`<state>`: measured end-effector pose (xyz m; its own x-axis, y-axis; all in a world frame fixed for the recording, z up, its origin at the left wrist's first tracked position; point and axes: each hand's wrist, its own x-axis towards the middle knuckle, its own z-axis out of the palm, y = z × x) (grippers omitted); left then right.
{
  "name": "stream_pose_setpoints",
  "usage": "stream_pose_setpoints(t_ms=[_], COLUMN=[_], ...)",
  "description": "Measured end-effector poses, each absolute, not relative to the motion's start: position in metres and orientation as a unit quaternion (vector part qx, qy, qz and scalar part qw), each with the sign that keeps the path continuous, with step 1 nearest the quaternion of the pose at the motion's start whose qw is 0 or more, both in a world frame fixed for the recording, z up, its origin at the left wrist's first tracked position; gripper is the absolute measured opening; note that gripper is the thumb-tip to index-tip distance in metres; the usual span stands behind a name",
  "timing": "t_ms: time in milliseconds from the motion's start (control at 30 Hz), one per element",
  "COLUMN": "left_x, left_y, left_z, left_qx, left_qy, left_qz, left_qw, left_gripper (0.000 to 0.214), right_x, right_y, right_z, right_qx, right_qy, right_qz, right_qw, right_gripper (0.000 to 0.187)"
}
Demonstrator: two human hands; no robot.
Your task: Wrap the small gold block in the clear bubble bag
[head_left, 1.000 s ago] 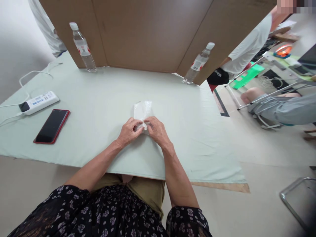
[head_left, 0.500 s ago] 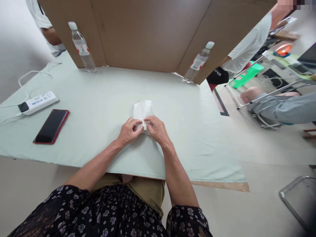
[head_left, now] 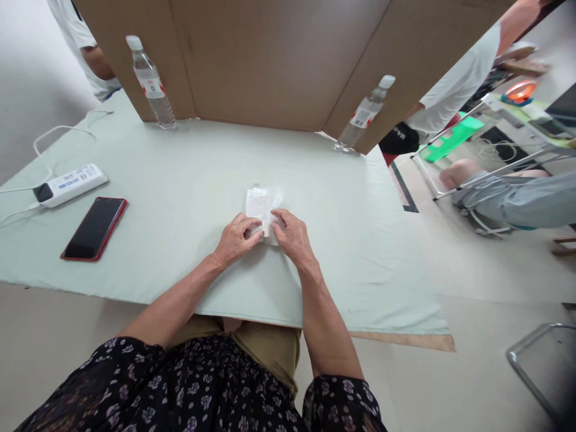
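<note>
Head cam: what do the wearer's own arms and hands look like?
Left hand and right hand ungloved, no wristwear visible. Left sleeve and right sleeve are black, pale floral print, partly sheer, ending near the elbows.

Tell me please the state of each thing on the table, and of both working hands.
Clear plastic wrapping: creased, partly hidden
Left hand: curled, touching the wrapping
Right hand: curled, touching the wrapping
Phone: face up, screen dark
White device: lying flat, cable at one end
Left bottle: capped, upright
Right bottle: capped, upright
Cardboard: standing, folded
Tablecloth: lightly wrinkled
</note>
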<state>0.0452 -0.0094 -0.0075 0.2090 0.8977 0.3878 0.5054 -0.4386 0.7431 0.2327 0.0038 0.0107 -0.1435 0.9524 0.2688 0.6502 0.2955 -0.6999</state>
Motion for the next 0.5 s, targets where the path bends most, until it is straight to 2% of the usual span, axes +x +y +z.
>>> stream_pose_setpoints(t_ms=[167, 367, 500], left_x=[0.046, 0.046, 0.046], left_y=[-0.008, -0.007, -0.007], left_z=[-0.006, -0.002, 0.001], left_qx=[0.739, 0.741, 0.739], left_qy=[0.481, 0.495, 0.495], left_qz=[0.403, 0.375, 0.372], left_qw=[0.246, 0.255, 0.265], left_gripper=[0.023, 0.022, 0.022], right_x=[0.226, 0.219, 0.221], right_y=[0.002, -0.002, -0.006], right_z=[0.007, 0.008, 0.014], right_qx=[-0.528, -0.514, -0.498], right_qy=[-0.726, -0.739, -0.743], right_qz=[0.210, 0.203, 0.247], right_qw=[0.387, 0.384, 0.373], right_gripper=[0.034, 0.037, 0.042])
